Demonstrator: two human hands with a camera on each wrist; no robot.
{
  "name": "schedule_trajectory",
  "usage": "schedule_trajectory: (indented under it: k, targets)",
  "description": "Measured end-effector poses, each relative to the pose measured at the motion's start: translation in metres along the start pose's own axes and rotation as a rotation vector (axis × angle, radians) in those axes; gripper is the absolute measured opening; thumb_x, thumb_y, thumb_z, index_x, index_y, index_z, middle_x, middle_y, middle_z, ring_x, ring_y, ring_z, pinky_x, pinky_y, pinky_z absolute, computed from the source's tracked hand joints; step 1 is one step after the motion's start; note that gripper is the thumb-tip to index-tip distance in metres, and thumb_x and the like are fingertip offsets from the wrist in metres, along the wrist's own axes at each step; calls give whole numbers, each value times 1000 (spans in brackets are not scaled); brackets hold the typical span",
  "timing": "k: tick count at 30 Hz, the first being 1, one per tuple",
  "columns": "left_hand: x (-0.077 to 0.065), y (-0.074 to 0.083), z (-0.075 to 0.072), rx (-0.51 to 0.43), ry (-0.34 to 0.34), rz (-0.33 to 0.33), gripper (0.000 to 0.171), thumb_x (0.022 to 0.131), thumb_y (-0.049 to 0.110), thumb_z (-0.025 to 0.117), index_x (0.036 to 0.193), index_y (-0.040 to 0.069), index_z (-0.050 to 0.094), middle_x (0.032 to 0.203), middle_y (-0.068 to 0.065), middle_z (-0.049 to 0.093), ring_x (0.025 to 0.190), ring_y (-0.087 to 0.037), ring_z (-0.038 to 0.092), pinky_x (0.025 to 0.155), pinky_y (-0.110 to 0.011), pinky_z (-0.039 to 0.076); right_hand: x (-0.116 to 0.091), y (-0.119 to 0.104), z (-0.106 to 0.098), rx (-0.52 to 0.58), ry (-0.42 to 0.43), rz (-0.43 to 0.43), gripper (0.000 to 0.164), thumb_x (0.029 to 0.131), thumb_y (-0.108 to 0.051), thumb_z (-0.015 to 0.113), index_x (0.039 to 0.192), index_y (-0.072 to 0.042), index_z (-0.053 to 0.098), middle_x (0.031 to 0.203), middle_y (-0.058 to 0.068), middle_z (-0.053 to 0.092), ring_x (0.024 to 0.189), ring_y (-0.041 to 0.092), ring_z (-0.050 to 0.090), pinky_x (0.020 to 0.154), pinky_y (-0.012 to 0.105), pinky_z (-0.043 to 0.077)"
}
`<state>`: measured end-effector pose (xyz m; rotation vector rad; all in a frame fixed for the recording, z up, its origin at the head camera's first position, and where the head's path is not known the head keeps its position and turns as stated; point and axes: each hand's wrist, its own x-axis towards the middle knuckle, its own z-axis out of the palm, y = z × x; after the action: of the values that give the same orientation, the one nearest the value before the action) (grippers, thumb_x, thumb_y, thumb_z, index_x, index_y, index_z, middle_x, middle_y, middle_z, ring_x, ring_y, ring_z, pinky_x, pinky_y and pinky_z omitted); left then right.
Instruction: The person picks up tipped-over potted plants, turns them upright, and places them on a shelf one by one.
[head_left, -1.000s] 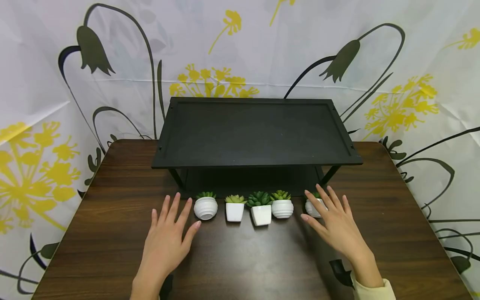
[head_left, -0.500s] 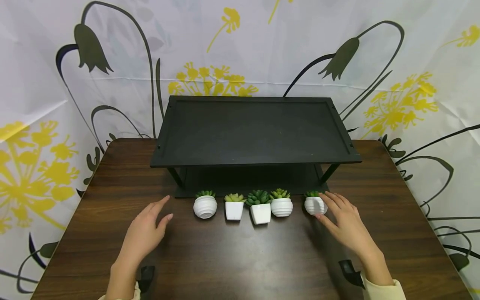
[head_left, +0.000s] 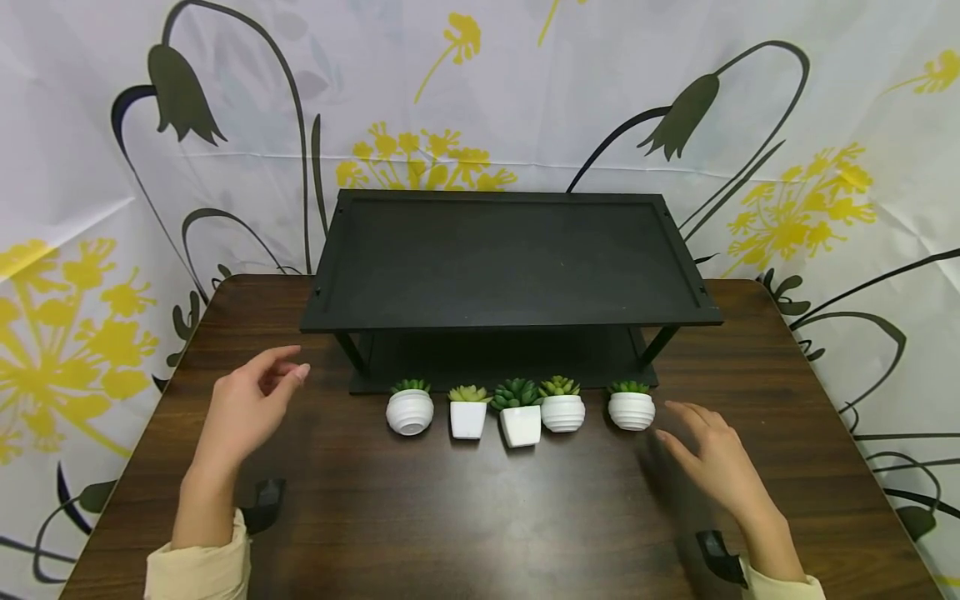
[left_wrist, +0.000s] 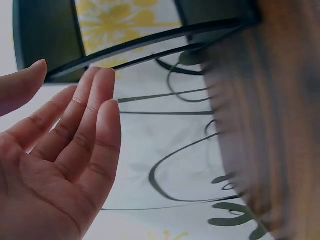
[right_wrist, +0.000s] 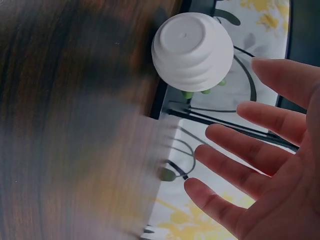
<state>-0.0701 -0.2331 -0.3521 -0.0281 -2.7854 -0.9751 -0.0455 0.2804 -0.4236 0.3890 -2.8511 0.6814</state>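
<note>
My left hand [head_left: 243, 408] hovers over the left part of the table, fingers loosely bent and holding nothing; the left wrist view shows its bare palm [left_wrist: 45, 185]. To the right, my right hand [head_left: 716, 458] is just beside the rightmost succulent in a round ribbed white pot [head_left: 632, 411], apart from it, fingers spread. That same pot [right_wrist: 192, 50] appears tipped in the right wrist view. Leftward along the row are a round-potted succulent [head_left: 562, 412], a dark green one in a square pot [head_left: 521, 426], a pale one in a square pot [head_left: 468, 419], and another round pot [head_left: 410, 412].
Behind the pots stands a black two-tier shelf [head_left: 510, 262], its lower board [head_left: 502, 362] close behind the plants. The dark wooden table [head_left: 465, 533] extends toward me. A flower-printed cloth [head_left: 480, 92] hangs at the back.
My left hand has moved left and away from the leftmost pot. The right hand, which overlapped the rightmost pot, has drawn off to its right. The pots stay in place.
</note>
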Motion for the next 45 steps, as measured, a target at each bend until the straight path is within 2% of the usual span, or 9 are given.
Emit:
schedule_trajectory:
  k: [3, 8, 10, 13, 17, 21, 24, 33, 45]
  targets:
    - [10, 4, -10, -14, -11, -14, 34, 93, 24, 54, 116, 0, 58, 86, -13, 67, 73, -9, 59, 57, -20, 41, -1, 2, 0, 8, 7, 7, 40, 78, -9, 71, 114, 4, 57, 110, 26, 56, 101, 45, 50, 78, 64, 38]
    - [27, 9, -22, -103, -48, -12, 36, 94, 27, 52, 115, -1, 59, 88, -16, 66, 68, 10, 55, 59, -11, 45, -2, 4, 1, 23, 1, 29, 40, 80, -10, 70, 115, 4, 57, 110, 26, 56, 102, 46, 49, 79, 64, 37]
    - [34, 10, -27, -143, -63, -17, 36, 93, 26, 53, 114, -3, 58, 86, -13, 67, 68, 9, 56, 60, -10, 47, -2, 4, 1, 29, -5, 35, 40, 81, -11, 69, 115, 4, 57, 110, 26, 56, 103, 46, 49, 79, 64, 37]
    - [43, 11, -32, -210, -92, -38, 37, 93, 25, 54, 115, -5, 58, 82, -1, 66, 69, 7, 58, 63, -10, 48, -3, 5, 1, 29, -15, 47, 40, 82, -12, 68, 115, 4, 56, 110, 26, 56, 103, 46, 49, 80, 64, 37]
    - [51, 13, -37, -290, -143, -97, 41, 92, 26, 55, 119, -6, 55, 81, 14, 62, 73, 4, 60, 67, -11, 49, -3, 5, 1, 33, -27, 63, 39, 83, -13, 68, 116, 4, 56, 111, 26, 56, 104, 45, 49, 81, 63, 38]
    - [58, 14, -37, -333, -185, -166, 45, 91, 27, 57, 121, -6, 53, 81, 17, 61, 73, 3, 60, 67, -12, 49, -3, 5, 1, 54, -27, 69, 39, 83, -13, 67, 117, 4, 56, 112, 26, 56, 105, 44, 49, 82, 60, 39]
    - [60, 14, -36, -348, -202, -193, 45, 90, 26, 58, 122, -6, 52, 81, 18, 59, 72, 2, 61, 67, -12, 49, -3, 3, 2, 79, -16, 56, 40, 83, -12, 67, 117, 4, 55, 113, 25, 56, 106, 43, 49, 83, 58, 40]
    - [62, 13, -30, -320, -192, -201, 42, 91, 24, 57, 122, -5, 54, 78, 20, 58, 70, 2, 60, 66, -13, 49, 2, -7, 9, 125, 1, -18, 41, 81, -8, 69, 117, 4, 55, 111, 21, 58, 100, 38, 55, 80, 53, 45]
    - [61, 13, -29, -350, -182, -219, 43, 91, 23, 58, 121, -7, 53, 76, 25, 57, 69, 3, 60, 65, -12, 49, 20, -22, 16, 138, 12, -109, 42, 74, -3, 73, 112, 6, 58, 103, 18, 61, 91, 34, 58, 73, 49, 49]
